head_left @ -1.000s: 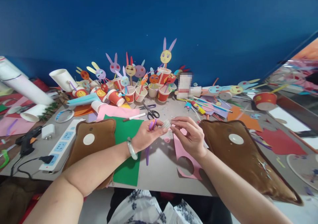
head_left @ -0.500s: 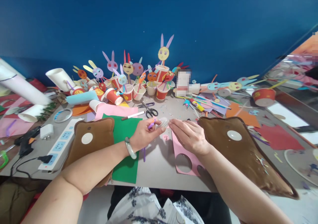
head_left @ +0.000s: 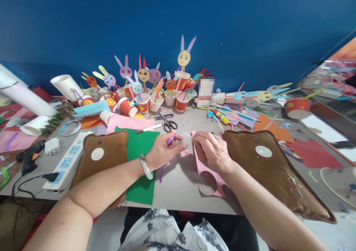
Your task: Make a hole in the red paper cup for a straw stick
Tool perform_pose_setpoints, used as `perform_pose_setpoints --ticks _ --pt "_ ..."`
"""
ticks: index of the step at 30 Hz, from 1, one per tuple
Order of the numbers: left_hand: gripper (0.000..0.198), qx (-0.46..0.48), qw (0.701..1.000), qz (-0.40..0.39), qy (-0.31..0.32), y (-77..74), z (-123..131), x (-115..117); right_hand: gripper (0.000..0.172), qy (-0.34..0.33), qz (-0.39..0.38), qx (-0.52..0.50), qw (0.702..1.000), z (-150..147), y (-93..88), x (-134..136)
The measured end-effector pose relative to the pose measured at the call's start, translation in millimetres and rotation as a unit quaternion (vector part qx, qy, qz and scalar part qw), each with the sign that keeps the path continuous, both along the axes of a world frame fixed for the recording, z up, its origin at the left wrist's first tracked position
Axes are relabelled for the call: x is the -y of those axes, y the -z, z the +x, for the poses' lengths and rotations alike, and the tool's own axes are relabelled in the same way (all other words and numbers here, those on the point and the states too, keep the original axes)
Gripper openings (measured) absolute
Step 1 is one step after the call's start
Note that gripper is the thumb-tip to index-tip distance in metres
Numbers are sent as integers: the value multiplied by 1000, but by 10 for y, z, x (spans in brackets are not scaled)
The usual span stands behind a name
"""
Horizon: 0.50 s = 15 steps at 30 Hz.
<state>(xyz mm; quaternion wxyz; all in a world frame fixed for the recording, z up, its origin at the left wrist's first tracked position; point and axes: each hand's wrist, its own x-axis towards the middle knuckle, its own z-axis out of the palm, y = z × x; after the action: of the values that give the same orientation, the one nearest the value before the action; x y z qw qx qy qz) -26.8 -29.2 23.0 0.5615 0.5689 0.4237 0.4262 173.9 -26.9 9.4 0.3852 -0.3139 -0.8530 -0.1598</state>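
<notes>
My left hand [head_left: 166, 147] is closed round a clear, round thing [head_left: 185, 137] that looks like a roll of transparent tape, pinched between thumb and fingers. A purple paper piece [head_left: 171, 139] with a bit of orange also shows between its fingers. A thin purple stick [head_left: 161, 175] pokes out below that hand, partly hidden. Just right of the clear roll, my right hand [head_left: 213, 152] has bent fingers pressed together at the tips; what they pinch, if anything, is too small to see. Beneath it lies a pink sheet [head_left: 202, 168] with round holes cut out.
Black scissors [head_left: 168, 124] and a white marker [head_left: 149, 129] lie beyond my hands. Green paper [head_left: 141, 191] and brown cushions [head_left: 98, 173] flank the work spot. Paper cups [head_left: 182, 103] with rabbit faces line the back. A power strip [head_left: 66, 162] is at left.
My right hand has drawn slightly right, away from the clear roll, and its fingers have curled more. My left hand stays nearly in place, still holding the roll and purple piece.
</notes>
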Motion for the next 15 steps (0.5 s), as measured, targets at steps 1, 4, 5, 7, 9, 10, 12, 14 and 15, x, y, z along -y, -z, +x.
perform_pose_setpoints --ticks 1,4,5,7,9,10,12,14,15 --pt "27 1 1000 0 1 0 -1 1 19 -6 -21 -15 1000 -8 -4 3" --pt "26 -2 1000 7 7 0 -8 3 17 -31 -80 -71 994 -35 -10 13" --pt "26 -6 1000 11 9 -2 -9 3 15 -36 -95 -90 991 -45 -14 18" --pt "25 -16 1000 19 13 -6 -10 1 11 -37 -132 -126 982 -66 -29 28" --pt "24 -26 999 27 16 -9 -8 -5 9 -35 -193 -162 967 -83 -49 36" --pt "23 -30 999 30 16 -7 -7 -9 10 -35 -230 -181 956 -89 -58 38" --pt "24 -34 999 30 17 -1 -8 -17 12 -40 -297 -218 929 -93 -69 37" --pt "24 -37 999 26 20 6 -12 -25 15 -47 -334 -249 908 -89 -66 28" --pt "24 -38 999 25 21 9 -14 -28 16 -50 -339 -259 903 -86 -60 21"
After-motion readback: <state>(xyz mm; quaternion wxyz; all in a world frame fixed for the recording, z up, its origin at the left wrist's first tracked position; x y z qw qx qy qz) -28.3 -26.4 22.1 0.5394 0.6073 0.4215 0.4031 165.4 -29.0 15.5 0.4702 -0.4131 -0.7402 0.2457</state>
